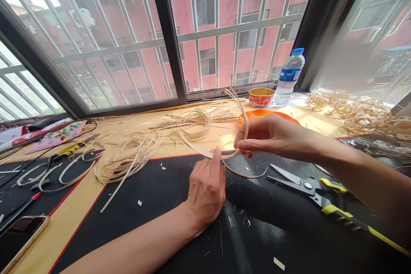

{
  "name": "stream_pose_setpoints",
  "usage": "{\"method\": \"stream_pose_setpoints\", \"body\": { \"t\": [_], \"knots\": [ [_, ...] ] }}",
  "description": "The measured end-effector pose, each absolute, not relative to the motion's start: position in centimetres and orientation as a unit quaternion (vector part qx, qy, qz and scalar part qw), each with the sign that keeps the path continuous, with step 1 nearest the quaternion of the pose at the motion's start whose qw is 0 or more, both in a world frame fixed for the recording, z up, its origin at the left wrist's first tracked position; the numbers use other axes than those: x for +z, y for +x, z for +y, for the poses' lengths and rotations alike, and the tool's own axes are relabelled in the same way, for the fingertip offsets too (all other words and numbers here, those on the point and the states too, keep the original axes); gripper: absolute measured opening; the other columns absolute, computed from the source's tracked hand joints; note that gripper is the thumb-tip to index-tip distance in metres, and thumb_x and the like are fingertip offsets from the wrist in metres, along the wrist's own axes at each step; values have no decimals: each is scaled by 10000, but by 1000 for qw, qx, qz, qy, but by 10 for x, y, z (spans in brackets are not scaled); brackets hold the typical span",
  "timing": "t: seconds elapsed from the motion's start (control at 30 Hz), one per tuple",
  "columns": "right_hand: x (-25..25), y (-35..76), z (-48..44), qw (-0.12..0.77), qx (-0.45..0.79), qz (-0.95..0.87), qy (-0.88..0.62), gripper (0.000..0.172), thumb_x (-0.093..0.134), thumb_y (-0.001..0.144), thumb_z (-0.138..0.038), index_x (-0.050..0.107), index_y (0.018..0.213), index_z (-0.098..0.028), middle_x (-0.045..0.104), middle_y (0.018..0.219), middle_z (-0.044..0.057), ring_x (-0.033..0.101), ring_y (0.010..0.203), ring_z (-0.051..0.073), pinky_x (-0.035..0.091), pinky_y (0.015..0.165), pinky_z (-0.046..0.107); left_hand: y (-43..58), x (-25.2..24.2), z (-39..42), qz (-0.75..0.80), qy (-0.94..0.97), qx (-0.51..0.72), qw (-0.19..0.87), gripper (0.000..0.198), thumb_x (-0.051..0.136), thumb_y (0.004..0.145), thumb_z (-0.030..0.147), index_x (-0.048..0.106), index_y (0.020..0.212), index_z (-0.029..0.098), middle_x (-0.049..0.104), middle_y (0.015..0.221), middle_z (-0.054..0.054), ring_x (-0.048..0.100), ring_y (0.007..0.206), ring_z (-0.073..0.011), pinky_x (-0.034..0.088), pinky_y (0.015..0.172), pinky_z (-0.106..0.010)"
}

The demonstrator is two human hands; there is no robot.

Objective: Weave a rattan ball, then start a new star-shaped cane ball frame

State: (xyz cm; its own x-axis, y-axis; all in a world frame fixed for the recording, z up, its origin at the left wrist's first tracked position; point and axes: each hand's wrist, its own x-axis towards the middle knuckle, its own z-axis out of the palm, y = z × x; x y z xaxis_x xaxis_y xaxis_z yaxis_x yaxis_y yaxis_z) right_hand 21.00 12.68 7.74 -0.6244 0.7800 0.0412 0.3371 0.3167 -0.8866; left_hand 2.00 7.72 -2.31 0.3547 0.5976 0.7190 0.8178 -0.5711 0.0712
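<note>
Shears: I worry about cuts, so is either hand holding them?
No, the shears lie on the mat, clear of the left hand and right hand.

Two bare forearms reach in. The left forearm [141, 239] slants up from the lower left; the left hand [207, 188] lies low, palm down, index finger [216, 158] stretched forward. The right forearm [346, 167] enters from the right; the right hand [261, 135], raised slightly higher, pinches thumb [252, 144] toward curled fingers. The hands are near, not touching.
</note>
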Motion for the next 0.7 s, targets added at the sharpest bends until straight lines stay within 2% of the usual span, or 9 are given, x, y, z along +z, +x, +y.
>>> {"method": "stream_pose_setpoints", "body": {
  "t": [0.1,0.23,0.3,0.37,0.43,0.5,0.7],
  "knots": [
    [76,214,132,277,427,-761,-401,312,701,688,-471,596,726,-179,638,673,10,594,642,136,477,607,261,20,-25,79,-429,-817,-354,151,431,401,927,127,334,1347,63,673,1040,-163,642,874,-246,534,747,-369],
    [79,237,148,354,348,-732,-467,324,700,665,-448,610,770,-156,681,757,61,627,692,161,501,667,309,21,-24,80,-403,-835,-357,109,484,407,923,119,265,1384,78,577,1267,-180,575,1116,-235,498,907,-362],
    [79,257,160,407,285,-689,-528,275,659,704,-411,611,786,-153,691,768,83,644,705,173,507,685,328,21,-22,79,-402,-838,-355,100,488,408,921,114,259,1385,96,576,1272,-166,567,1123,-226,490,914,-370],
    [75,281,175,422,177,-653,-603,205,642,729,-358,618,767,-158,691,754,86,643,690,176,496,657,329,21,-22,79,-405,-838,-352,95,468,415,917,114,284,1367,111,602,1230,-150,577,1095,-226,493,898,-380],
    [68,306,190,401,119,-622,-662,157,631,749,-310,618,812,-167,694,761,75,656,705,177,492,666,323,21,-21,78,-408,-838,-350,92,440,425,911,112,319,1338,109,617,1195,-146,585,1064,-229,492,890,-389],
    [59,324,202,325,66,-629,-703,128,612,761,-292,615,793,-168,699,761,75,665,718,188,484,657,319,22,-22,78,-411,-839,-345,89,420,437,904,108,344,1313,103,627,1163,-145,592,1028,-233,494,882,-396],
    [35,327,214,212,107,-698,-676,58,625,689,-214,606,643,-183,660,591,21,634,588,177,457,590,299,22,-22,79,-416,-842,-332,86,417,461,883,96,360,1288,103,640,1085,-143,602,961,-249,510,839,-411]
  ]
}}
